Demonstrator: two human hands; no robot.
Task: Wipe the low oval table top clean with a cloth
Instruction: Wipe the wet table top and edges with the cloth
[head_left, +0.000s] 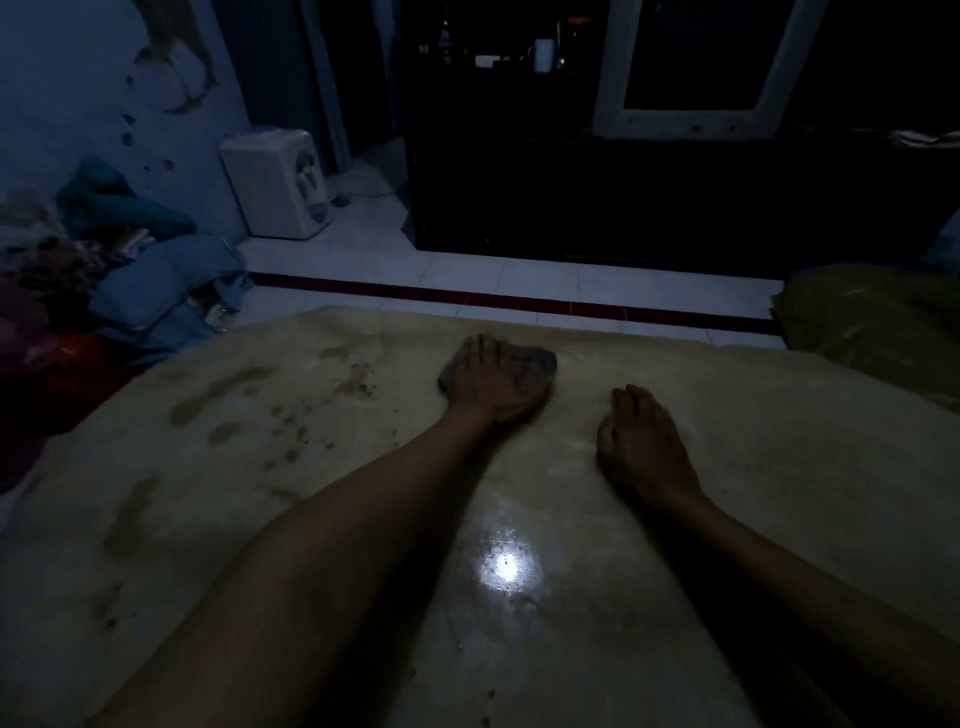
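On the table top (545, 649), nearest the person, a bright light glare shines. Beyond it the right hand (641, 449) rests flat, fingers relaxed, holding nothing. Farther, near the table's far edge, the left hand (493, 382) presses spread fingers onto the dark cloth (540, 361). Left of the cloth lie brown stains (228, 395).

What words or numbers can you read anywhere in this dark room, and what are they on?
None can be read.
Water dispenser: a blue mark on its front, too blurred to read.
White mug and bottles on the dark cabinet: too small and dim to tell.
Cloth under the left hand and the table top: no writing shows.
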